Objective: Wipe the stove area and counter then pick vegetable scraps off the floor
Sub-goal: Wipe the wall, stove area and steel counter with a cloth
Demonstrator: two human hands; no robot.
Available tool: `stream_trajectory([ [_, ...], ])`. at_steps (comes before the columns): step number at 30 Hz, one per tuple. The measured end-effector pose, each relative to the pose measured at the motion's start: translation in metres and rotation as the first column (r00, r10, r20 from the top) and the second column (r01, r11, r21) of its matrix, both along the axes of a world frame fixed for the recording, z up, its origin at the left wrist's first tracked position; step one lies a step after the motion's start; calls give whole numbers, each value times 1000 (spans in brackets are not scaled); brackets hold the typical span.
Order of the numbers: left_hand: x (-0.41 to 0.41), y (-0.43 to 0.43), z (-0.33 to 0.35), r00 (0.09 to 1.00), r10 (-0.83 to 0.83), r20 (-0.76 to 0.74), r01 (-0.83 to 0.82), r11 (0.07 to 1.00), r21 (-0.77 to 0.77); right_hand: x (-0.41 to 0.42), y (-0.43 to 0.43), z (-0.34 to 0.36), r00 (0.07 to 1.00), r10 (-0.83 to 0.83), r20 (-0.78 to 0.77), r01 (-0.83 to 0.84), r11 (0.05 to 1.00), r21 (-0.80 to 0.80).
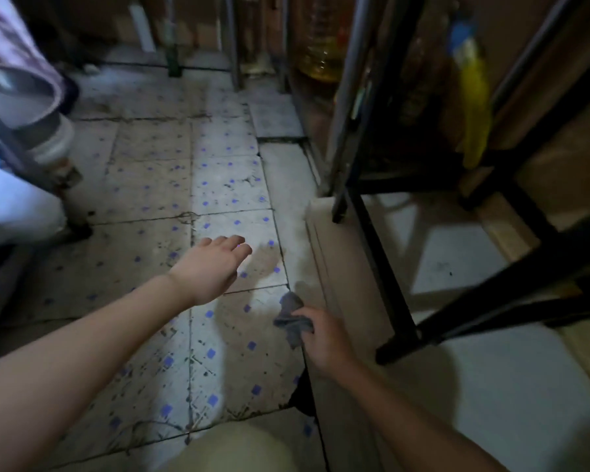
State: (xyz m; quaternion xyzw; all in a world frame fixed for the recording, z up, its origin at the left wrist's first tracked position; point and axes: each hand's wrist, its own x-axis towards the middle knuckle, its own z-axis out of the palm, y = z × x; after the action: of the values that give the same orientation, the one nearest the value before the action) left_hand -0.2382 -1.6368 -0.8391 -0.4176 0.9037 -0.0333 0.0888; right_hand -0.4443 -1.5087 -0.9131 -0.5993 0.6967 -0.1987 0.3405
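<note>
I look down at a worn tiled floor (150,185) with small blue squares and dark specks. My left hand (215,264) reaches forward low over the tiles, palm down, fingers together and slightly spread, holding nothing. My right hand (321,338) hangs lower right, closed around a crumpled grey cloth (292,318). Small dark bits and thin strands lie along the tile cracks; I cannot tell which are vegetable scraps.
A black metal frame (382,253) with a lower shelf stands on the right, above a pale raised step (341,247). An oil bottle (321,59) and yellow bag (474,107) sit behind it. A metal basin (17,97) on a stand is at left. My knee (232,451) is at bottom.
</note>
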Motion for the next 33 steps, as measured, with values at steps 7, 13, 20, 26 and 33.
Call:
stream_trajectory([
  [7,39,-14,87,978,189,85,-193,981,38,28,-67,119,980,-194,-36,191,978,-79],
  [13,54,-25,177,971,234,-51,-234,972,1,59,-77,223,966,-257,-11,256,965,-62],
  [20,76,-34,289,944,316,-94,-312,948,60,89,-73,343,988,-56,-142,47,997,-61],
  [26,86,-50,395,938,323,-129,-316,946,71,101,-76,452,986,-44,-161,28,995,-97],
  [33,61,-62,498,955,256,-151,-252,967,46,84,-56,556,983,-117,-145,97,985,-142],
])
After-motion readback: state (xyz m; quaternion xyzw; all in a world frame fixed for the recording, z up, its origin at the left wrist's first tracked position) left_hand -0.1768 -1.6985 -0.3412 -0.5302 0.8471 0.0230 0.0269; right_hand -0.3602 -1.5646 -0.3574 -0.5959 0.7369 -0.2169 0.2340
